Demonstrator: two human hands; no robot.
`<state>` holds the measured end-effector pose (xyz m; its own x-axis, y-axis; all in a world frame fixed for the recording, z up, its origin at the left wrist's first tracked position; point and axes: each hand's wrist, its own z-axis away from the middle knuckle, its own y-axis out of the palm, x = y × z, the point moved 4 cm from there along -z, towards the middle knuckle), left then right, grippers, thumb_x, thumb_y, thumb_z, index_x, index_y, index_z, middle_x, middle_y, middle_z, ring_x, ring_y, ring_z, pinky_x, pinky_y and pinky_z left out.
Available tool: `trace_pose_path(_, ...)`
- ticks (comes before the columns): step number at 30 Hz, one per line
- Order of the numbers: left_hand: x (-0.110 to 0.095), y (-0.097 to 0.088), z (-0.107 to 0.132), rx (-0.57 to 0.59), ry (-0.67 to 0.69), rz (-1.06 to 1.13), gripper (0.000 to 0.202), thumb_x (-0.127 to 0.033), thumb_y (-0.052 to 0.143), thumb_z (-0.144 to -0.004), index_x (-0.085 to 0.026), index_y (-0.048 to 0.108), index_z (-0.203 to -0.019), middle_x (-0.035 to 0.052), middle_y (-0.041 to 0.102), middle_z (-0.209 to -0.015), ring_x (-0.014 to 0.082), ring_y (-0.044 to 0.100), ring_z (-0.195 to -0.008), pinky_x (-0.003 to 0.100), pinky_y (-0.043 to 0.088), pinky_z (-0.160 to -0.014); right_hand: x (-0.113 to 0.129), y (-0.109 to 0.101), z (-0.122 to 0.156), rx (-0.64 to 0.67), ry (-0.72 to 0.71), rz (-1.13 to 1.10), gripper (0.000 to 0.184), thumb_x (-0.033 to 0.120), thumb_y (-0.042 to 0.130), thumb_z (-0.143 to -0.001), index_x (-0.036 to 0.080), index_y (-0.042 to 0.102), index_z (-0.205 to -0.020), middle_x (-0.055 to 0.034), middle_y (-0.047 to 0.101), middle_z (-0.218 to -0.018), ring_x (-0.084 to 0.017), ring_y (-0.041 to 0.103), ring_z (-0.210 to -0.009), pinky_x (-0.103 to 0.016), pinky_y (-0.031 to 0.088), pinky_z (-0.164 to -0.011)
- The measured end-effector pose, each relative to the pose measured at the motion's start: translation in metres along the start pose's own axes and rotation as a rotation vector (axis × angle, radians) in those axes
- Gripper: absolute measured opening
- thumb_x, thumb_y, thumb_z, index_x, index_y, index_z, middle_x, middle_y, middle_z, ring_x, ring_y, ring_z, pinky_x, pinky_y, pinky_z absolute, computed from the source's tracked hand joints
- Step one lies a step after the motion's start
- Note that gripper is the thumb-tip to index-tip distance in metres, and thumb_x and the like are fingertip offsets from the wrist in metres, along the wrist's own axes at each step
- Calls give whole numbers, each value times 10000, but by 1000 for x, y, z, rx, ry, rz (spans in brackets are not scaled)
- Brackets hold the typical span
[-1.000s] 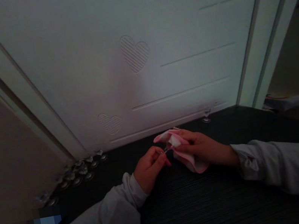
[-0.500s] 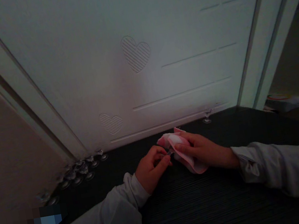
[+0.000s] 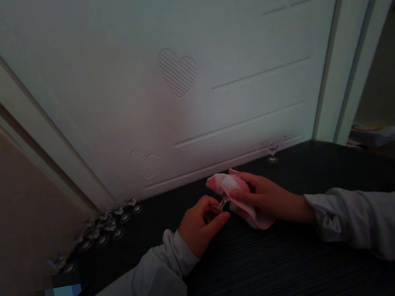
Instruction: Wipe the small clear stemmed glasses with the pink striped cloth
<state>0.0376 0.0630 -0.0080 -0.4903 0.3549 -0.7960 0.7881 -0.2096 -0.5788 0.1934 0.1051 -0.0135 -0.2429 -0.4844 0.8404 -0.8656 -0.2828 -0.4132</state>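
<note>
The scene is dim. My left hand (image 3: pixel 199 224) is closed, pinching the base and stem of a small clear stemmed glass (image 3: pixel 221 206) just above the dark ribbed surface (image 3: pixel 264 273). My right hand (image 3: pixel 266 196) is closed on a pink cloth (image 3: pixel 231 188) that is wrapped over the glass's bowl, so the bowl is hidden. Both hands meet in the middle of the view, close to the foot of a white door.
A white door (image 3: pixel 177 70) with heart reliefs stands right behind the hands. Several small stemmed glasses (image 3: pixel 101 230) cluster on the dark surface at the left by the door frame; one more glass (image 3: pixel 272 151) stands at the door's foot on the right. Papers (image 3: pixel 371 134) lie at far right.
The hands stayed in place; my right hand shifted the cloth slightly around the glass and my left fingers turned a little on the stem.
</note>
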Motion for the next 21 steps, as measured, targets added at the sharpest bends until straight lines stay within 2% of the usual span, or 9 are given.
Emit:
trace_pose_path(4,0,0,0,3,16,1,177,-339,497,-764,-174,462,-815,-30,504,-679,101,450,-570,232,371,-548,5,0,0,29,-28,27,399,346,561,-732,152,506,-1076,-91,558,-1020,-216,556,-896,-375,439,-795)
trace_pose_path(12,-10,-1,2,40,66,-136,198,-346,457,-786,-163,497,-849,-18,521,-681,118,476,-602,248,386,-580,14,0,1,30,-123,154,389,320,608,-690,162,522,-1035,-95,523,-1137,-274,359,-1166,-447,280,-954)
trace_pose_path(18,-6,-2,1,22,47,-134,180,-340,466,-783,-172,485,-844,-26,509,-684,111,472,-589,238,384,-566,18,0,1,58,-218,155,330,324,519,-772,222,520,-1086,-49,518,-1175,-234,433,-1110,-438,222,-987)
trace_pose_path(21,-5,-1,1,36,47,-104,184,-344,465,-785,-169,482,-839,-22,513,-686,114,479,-599,237,385,-568,19,-1,1,54,-187,90,295,355,458,-808,222,540,-1059,-39,564,-1092,-217,501,-1011,-418,289,-941)
